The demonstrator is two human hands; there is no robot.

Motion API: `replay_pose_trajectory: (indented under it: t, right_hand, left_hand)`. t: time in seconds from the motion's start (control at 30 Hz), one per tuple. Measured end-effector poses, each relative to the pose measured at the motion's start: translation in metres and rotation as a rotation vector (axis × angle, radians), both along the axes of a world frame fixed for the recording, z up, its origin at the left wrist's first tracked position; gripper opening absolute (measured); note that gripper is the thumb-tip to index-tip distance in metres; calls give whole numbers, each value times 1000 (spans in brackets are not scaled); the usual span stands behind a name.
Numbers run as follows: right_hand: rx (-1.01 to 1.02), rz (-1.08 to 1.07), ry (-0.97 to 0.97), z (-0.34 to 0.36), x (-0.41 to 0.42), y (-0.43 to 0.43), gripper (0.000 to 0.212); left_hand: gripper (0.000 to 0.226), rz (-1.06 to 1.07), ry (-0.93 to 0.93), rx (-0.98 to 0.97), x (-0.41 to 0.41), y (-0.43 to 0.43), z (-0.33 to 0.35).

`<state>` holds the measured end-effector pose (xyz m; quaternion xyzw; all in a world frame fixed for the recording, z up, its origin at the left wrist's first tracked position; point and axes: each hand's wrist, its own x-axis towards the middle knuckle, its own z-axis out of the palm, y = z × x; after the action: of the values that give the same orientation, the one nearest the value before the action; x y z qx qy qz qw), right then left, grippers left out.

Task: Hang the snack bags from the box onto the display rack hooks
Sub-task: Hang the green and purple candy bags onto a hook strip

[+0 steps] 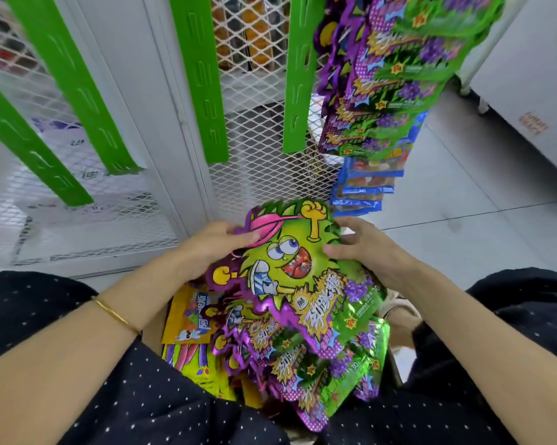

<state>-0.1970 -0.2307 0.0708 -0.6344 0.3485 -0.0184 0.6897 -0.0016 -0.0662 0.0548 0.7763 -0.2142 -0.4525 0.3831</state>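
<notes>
1. While I crouch over the box [153, 327], I hold a fanned bunch of green-and-purple snack bags [286, 261] just above it, between my knees, so any that slip should drop back in rather than onto the floor.
2. My left hand [219, 248] grips the bunch's left edge, thumb on the front and fingers curled behind. My right hand [367, 248] clamps the right edge the same way.
3. I judge this two-sided hold is meant to square up the slippery foil packs.
4. Their tops point away from me, toward the display rack [203, 75], which probably suits a straight lift to a hook.
5. Matching hung bags [383, 75] crowd the rack's upper right, with blue bags [363, 184] below them, so this bunch likely belongs nearby. I cannot make out the hooks themselves.
6. Yellow bags [187, 316] lie in the box beside the bunch, waiting their turn.
</notes>
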Motion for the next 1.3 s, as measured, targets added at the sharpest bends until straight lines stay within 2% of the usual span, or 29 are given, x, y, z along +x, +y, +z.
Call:
replay_pose_trajectory:
  t: [0.03, 0.07, 0.17, 0.27, 0.33, 0.47, 0.57, 0.63, 0.73, 0.83, 0.9, 0.97, 1.07, 1.17, 1.3]
  right_hand:
    - [-12, -20, -45, 1, -2, -1, 63]
    - [-30, -33, -72, 2, -4, 0, 68]
    - [-260, -17, -54, 13, -7, 0, 78]
    - [-623, -50, -87, 49, -3, -6, 71]
    - [-746, -50, -183, 84, 5, -10, 67]
    - [-992, 58, -239, 162, 26, -16, 43]
    - [-1051, 54, -297, 213, 31, -26, 20]
    - [-1048, 19, -349, 248, 27, -37, 8]
    - [-1103, -14, -395, 301, 21, -63, 18]
    - [-1153, -110, -435, 345, 19, -101, 22]
    - [-1132, -184, -449, 372, 18, -121, 34]
    - [-1158, -209, -462, 395, 18, -135, 31]
    - [-1313, -207, -461, 425, 22, -145, 17]
    - [-1396, -271, -526, 445, 34, -152, 10]
    - [-1557, -365, -533, 460, 52, -159, 14]
  left_hand:
    - [36, 50, 59, -59, -3, -1, 7]
    - [27, 68, 36, -109, -3, -2, 13]
    - [11, 25, -172, -221, -2, -5, 43]
    - [7, -152, -358, -295, -5, -10, 89]
    - [5, -287, -535, -317, -7, -18, 123]
    - [8, -458, -811, -373, -14, -42, 196]
    - [6, -501, -952, -401, -19, -62, 249]
    - [12, -529, -964, -409, -20, -75, 288]
    - [19, -458, -925, -567, -21, -104, 355]
    - [23, -246, -1023, -811, -21, -146, 414]
    - [28, -141, -1059, -899, -22, -171, 443]
    - [32, -94, -1059, -901, -25, -190, 464]
    - [33, -49, -1001, -876, -25, -212, 481]
    - [17, -33, -943, -838, -22, -226, 495]
    - [25, -45, -848, -738, -24, -231, 512]
